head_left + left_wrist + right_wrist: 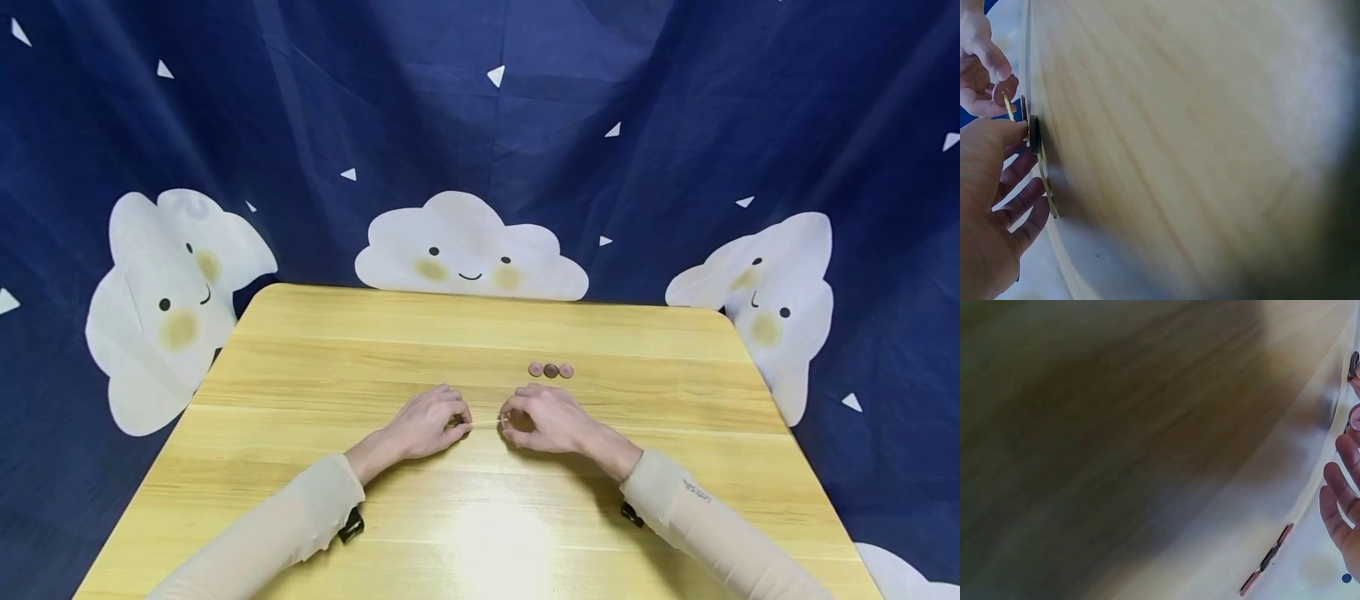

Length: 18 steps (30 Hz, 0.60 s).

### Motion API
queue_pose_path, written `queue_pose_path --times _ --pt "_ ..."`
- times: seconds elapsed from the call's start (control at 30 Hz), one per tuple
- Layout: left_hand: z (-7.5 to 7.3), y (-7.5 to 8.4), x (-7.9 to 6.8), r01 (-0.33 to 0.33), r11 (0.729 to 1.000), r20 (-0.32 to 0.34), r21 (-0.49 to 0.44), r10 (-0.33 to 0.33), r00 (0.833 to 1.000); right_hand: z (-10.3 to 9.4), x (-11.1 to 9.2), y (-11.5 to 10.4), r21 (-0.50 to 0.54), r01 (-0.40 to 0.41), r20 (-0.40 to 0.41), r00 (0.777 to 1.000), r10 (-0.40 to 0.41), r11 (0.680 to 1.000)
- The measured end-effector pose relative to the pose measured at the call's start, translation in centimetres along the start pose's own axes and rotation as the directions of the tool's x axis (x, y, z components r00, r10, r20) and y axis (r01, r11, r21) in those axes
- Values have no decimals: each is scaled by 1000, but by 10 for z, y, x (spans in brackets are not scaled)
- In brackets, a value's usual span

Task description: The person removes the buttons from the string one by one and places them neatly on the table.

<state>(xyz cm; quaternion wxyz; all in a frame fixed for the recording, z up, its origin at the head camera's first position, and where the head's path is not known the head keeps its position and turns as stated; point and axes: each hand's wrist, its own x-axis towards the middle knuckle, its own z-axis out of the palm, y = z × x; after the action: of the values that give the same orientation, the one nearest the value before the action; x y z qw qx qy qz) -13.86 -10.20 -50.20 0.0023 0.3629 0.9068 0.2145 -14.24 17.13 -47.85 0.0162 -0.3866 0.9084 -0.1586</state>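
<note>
A thin yellow cord [486, 422] stretches between the two hands, low over the table's middle. Thumb and forefinger of my left hand [431, 423] pinch the cord, with a dark button [1034, 134] right at the fingertips. Past it, in the left wrist view, a loose tail of cord hangs down; whether the cord passes through this button is hidden. My right hand [551, 421] holds a pinkish button [1005, 91] by its rim, and the cord meets that button's face. Its other fingers [1338, 481] are spread loosely in the right wrist view.
On the wooden table [337, 333], just beyond my right hand, lies a row of three buttons: a pinkish one [536, 369], a dark brown one [551, 371] and another pinkish one [566, 372]. A blue curtain [450, 108] with clouds hangs behind the far edge.
</note>
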Motion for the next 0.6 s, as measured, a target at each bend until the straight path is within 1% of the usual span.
queue_pose_path --times 0.33,0.6 --pt "-1 1 -1 1 1000 2 -3 -1 1000 -2 -3 2 9 16 -19 1000 -16 1000" --pt "-1 0 -2 19 1000 9 -23 -19 1000 -5 -7 7 -4 -7 -20 1000 7 1000"
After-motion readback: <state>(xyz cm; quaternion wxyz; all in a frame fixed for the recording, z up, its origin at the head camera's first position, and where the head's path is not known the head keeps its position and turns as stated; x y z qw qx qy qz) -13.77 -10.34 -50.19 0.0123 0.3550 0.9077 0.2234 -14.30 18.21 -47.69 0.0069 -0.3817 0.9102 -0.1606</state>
